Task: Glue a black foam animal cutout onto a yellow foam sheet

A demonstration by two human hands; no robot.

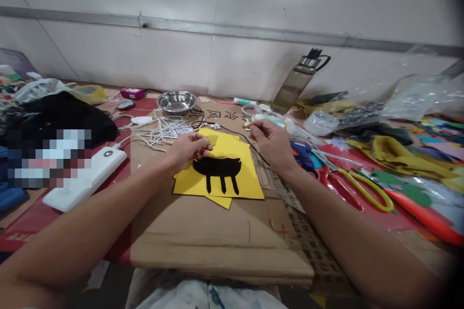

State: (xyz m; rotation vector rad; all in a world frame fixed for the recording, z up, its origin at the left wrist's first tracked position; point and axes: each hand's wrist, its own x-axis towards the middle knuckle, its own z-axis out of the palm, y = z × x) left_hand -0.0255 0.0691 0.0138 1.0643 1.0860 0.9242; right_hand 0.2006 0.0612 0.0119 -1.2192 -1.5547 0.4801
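My left hand (190, 148) is closed on a small yellow piece (209, 140), held just above yellow card sheets (250, 181). Whether the piece is felt or paper I cannot make out. On the top sheet lies a black cut-out shape (218, 166) with a rounded body and three leg-like strips; its upper left is partly behind my left fingers. My right hand (273, 142) is raised to the right of the sheets, thumb and forefinger pinched together. Anything between those fingertips is too small to name.
A cardboard sheet (195, 231) lies beneath the yellow card. Left are a white power bank (85, 178) and white strips (154, 130). Behind are a metal bowl (177, 101) and a leaning bottle (294, 82). Yellow-and-red-handled scissors (366, 188) and felt scraps (391, 154) lie right.
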